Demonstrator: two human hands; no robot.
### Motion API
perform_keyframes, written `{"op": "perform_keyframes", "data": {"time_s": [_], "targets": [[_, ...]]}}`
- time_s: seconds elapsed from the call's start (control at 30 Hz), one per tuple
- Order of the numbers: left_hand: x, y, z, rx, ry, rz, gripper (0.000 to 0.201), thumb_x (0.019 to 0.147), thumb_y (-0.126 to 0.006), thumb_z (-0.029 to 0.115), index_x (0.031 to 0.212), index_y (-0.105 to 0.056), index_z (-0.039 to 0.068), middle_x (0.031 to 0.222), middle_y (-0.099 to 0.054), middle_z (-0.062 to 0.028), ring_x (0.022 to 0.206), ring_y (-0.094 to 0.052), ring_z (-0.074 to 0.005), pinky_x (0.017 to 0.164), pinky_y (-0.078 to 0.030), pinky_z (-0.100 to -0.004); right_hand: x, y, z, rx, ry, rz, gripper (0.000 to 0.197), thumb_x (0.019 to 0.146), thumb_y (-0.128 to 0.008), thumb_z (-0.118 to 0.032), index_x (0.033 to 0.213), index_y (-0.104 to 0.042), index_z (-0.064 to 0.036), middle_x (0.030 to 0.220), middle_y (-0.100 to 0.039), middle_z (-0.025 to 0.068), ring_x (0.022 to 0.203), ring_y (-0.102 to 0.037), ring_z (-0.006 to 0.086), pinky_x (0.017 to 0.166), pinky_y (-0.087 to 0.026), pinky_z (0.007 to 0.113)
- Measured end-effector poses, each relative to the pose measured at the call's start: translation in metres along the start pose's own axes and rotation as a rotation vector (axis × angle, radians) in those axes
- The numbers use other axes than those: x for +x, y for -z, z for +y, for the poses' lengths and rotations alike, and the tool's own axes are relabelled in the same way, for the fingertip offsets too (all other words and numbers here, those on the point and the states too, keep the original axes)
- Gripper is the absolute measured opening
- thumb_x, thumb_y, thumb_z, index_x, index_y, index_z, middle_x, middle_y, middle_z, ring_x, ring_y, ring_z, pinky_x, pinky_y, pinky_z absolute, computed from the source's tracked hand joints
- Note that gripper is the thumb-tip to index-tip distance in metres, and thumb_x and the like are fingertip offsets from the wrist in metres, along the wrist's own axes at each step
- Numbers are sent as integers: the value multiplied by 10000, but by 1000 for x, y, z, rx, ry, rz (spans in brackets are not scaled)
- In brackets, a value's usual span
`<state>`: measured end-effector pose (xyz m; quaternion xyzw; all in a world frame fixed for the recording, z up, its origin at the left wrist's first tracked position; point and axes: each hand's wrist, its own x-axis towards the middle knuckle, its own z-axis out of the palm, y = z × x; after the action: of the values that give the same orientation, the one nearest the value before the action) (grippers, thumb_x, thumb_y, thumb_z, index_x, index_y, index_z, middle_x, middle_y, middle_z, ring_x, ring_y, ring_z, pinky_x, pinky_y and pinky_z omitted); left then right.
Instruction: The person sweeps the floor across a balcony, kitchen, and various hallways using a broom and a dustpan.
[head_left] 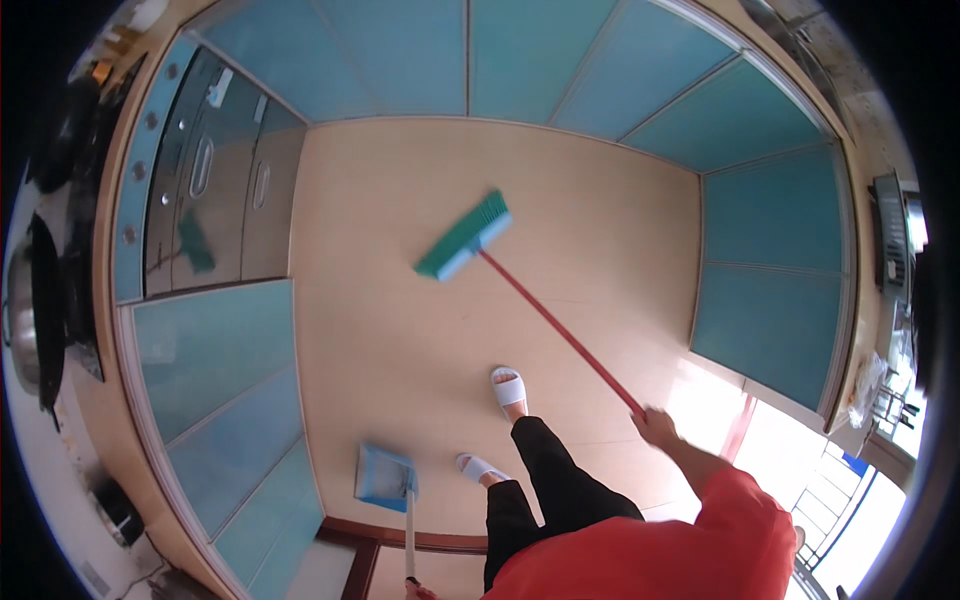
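My right hand [656, 428] is closed round the red handle of a broom [560, 328]. The broom's head [465, 236], light blue with green bristles, is out over the floor ahead of my feet, slanted up to the right. Low in the picture, my left hand [421, 591] grips the dark end of a dustpan's pale handle; only part of this hand shows. The blue dustpan [385, 476] is by the floor to the left of my feet, and I make out no sweepings in it.
Beige floor [400, 180] lies between blue-green cabinets [540, 60] on three sides. A built-in steel appliance [215, 180] stands at the left, below a counter with black pans [45, 300]. My feet wear white slippers [508, 388]. A dark red threshold [440, 540] crosses behind them.
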<state>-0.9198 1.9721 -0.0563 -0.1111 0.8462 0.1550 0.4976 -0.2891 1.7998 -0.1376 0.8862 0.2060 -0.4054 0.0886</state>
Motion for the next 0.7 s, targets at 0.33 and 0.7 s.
{"op": "perform_keyframes", "data": {"time_s": [0.33,0.7], "targets": [[-73,-82,45,171,-85,47,329,841,-577,396,721,-519,95,489,-415,38,431,-431,-83,391,-374,-215,-102,46,33,156,-75,133,417,831,-520,-430,663,-570,-52,616,-575,187,619,-569,382,580,-434,483],[-114,-115,66,315,-258,-138,290,841,-583,374,711,-507,126,516,-443,42,425,-420,-72,376,-345,-205,19,62,18,297,-167,226,441,876,-441,-419,787,-585,-12,745,-596,248,762,-580,425,674,-455,504]]}}
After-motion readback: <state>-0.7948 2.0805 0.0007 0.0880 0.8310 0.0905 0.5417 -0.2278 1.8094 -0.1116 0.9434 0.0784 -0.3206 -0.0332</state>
